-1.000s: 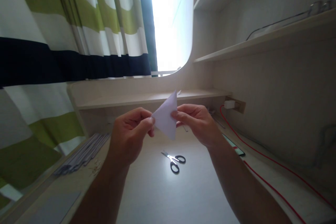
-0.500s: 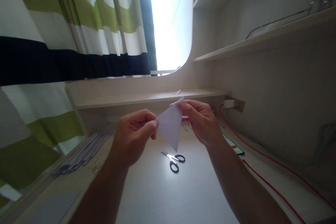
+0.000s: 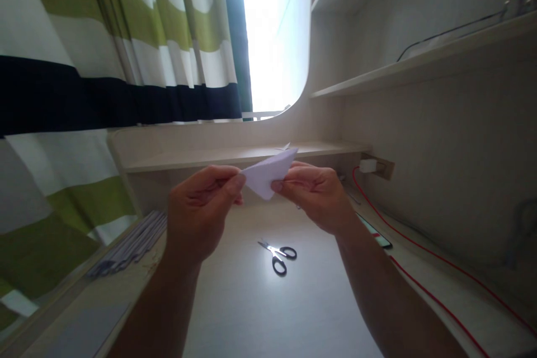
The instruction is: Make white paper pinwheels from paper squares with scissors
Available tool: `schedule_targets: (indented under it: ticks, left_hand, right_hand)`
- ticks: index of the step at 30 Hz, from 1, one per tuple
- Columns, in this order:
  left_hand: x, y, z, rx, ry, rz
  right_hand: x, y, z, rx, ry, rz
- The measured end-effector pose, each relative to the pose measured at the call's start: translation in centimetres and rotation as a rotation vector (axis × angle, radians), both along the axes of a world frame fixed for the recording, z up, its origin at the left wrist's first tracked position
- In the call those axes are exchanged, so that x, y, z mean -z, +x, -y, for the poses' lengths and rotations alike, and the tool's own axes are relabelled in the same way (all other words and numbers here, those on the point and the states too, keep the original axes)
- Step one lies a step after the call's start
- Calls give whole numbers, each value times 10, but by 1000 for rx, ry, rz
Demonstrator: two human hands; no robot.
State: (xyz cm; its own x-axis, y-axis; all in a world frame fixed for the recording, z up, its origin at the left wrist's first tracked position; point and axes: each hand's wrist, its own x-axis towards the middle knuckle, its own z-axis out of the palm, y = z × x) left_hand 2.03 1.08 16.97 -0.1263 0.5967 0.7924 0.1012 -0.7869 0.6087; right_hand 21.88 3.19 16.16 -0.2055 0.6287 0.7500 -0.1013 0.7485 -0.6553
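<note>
Above the pale desk (image 3: 260,319): small white folded paper triangle (image 3: 268,172), raised between both hands, clear of the surface.
Left hand (image 3: 199,215): thumb and forefinger pinching the paper's left corner.
Right hand (image 3: 321,196): fingertips pinching the right edge.
Handling: likely feather-light, limp, easily creased (no firm squeeze needed); best gripped at corners and folded edges.
Below: black-handled scissors (image 3: 277,254), lying flat.
</note>
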Motion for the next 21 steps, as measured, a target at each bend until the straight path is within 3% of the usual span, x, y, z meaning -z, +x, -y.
schedule_targets:
  ticks: [4, 8, 14, 21]
  left_hand:
    - [1, 2, 3, 136, 60, 44]
    - [1, -2, 4, 234, 11, 74]
    - [0, -3, 6, 106, 7, -22]
    - [3, -5, 4, 104, 24, -219]
  right_hand:
    - [0, 1, 5, 185, 260, -24]
    - [0, 3, 6, 274, 334, -29]
    - [-1, 1, 2, 53, 62, -85]
    - [-2, 2, -2, -5, -140, -210]
